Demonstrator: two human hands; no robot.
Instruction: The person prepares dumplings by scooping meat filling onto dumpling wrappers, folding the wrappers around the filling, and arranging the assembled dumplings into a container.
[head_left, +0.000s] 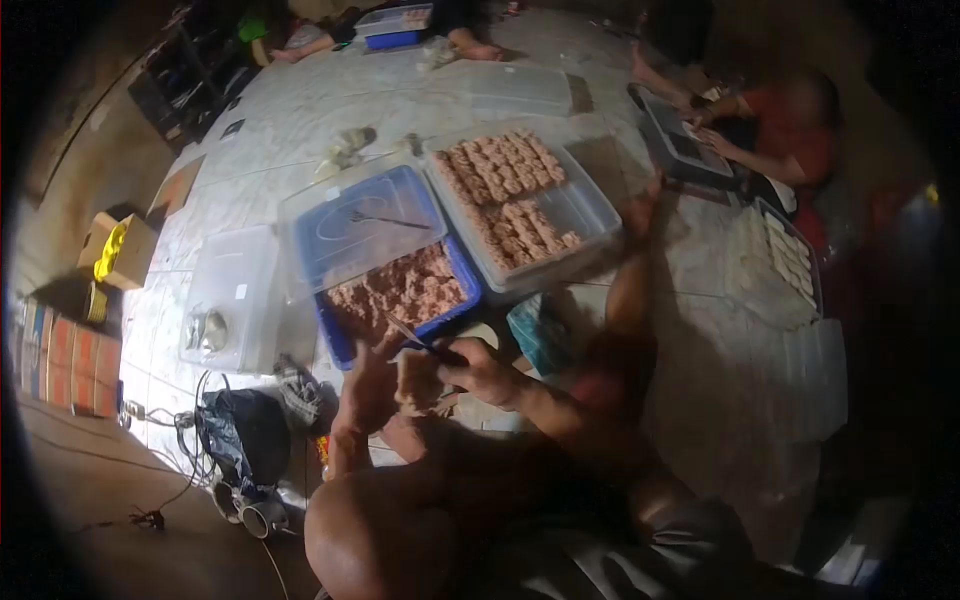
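I have the right hand closed around the dark handle of a small blade, its tip pointing toward the upper left over the near edge of the blue bin. The left hand is partly curled, with its fingers against a pale piece that sits between the two hands, low in the middle of the frame. I can't make out exactly what the piece is, nor whether the blade touches it.

Just beyond the hands, the bin holds pinkish minced filling. A clear lid lies over its far part, and a fork rests on that lid. To the right, beside the bin, I get a clear tub with rows of shaped lumps, and a teal packet lies on the tiled floor near the right hand.

At left, another clear lid lies on the floor with a shiny round item on it; below it stand a black plastic bag and, near the bottom, two cups lying tipped. In the upper right, a person in red has both hands at another tub; below that, a container holds pale pieces in rows.
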